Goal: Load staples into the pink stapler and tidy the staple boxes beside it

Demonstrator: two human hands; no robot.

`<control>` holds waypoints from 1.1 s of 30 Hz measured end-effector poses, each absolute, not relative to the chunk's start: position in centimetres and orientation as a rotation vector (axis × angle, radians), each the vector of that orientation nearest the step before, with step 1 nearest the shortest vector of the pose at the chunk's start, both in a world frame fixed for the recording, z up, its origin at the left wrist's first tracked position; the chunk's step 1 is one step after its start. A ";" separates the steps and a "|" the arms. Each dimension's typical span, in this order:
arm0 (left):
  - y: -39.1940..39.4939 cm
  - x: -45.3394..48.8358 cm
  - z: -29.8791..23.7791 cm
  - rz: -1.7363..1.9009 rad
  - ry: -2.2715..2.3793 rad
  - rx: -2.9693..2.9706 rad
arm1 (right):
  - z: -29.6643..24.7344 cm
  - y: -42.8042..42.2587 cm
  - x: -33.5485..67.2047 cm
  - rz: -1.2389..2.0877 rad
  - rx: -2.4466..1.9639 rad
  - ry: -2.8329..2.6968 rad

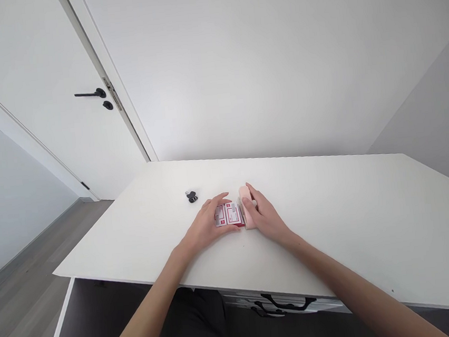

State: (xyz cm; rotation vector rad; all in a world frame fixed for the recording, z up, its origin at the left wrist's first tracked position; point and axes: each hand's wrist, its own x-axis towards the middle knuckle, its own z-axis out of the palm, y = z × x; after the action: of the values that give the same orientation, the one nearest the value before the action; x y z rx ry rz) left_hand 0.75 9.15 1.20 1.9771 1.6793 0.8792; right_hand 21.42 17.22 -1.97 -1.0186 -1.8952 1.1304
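Observation:
Two small white boxes with red print (pixel 232 213) lie side by side on the white tabletop. My left hand (pixel 208 224) curves round them, thumb along the near edge and fingers at the far edge. Against their right end is a long, rounded pink thing that looks like a stapler (pixel 247 222). My right hand (pixel 264 216) is closed on its right side, with the thumb on top and the fingers partly hidden behind. Left of the boxes lies a small black object (pixel 191 196) with a pale end, too small to make out.
The white tabletop (pixel 352 220) meets a white wall at the back. Below the front edge are drawers with black handles (pixel 289 305). A white door with a black lever handle (pixel 94 93) stands at the left, above a grey wood floor (pixel 17 289).

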 end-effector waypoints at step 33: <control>9.7 1.9 0.8 1.000 1.777 1.662 | -1.3 17.1 21.8 1.292 -0.986 -1.795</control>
State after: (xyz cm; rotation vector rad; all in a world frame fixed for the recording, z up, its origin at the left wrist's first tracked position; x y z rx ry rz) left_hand 1.92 9.67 0.83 1.6623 1.7771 1.0001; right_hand 21.81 17.13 -1.34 -0.9864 -1.7953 1.2924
